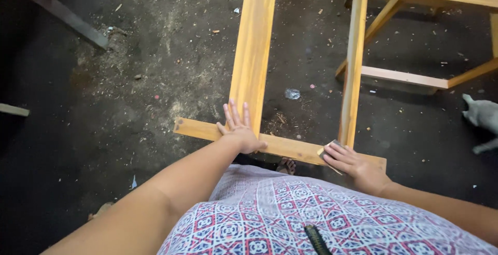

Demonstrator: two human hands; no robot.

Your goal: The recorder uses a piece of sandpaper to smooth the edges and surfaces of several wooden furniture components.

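A yellow wooden frame [254, 42] lies in front of me, with two long rails joined by a cross piece [194, 128] near my body. My left hand [239, 130] rests flat, fingers spread, where the wide left rail meets the cross piece. My right hand [353, 166] presses a small piece of sandpaper [328, 149] onto the cross piece, at the foot of the narrow right rail [354, 63]. My patterned shirt fills the bottom of the view.
The dark floor [145, 79] is strewn with sawdust and small scraps. Another wooden frame [415, 32] stands at the upper right. A grey animal [482, 116] is at the right edge. A dark plank [57, 9] lies at the upper left.
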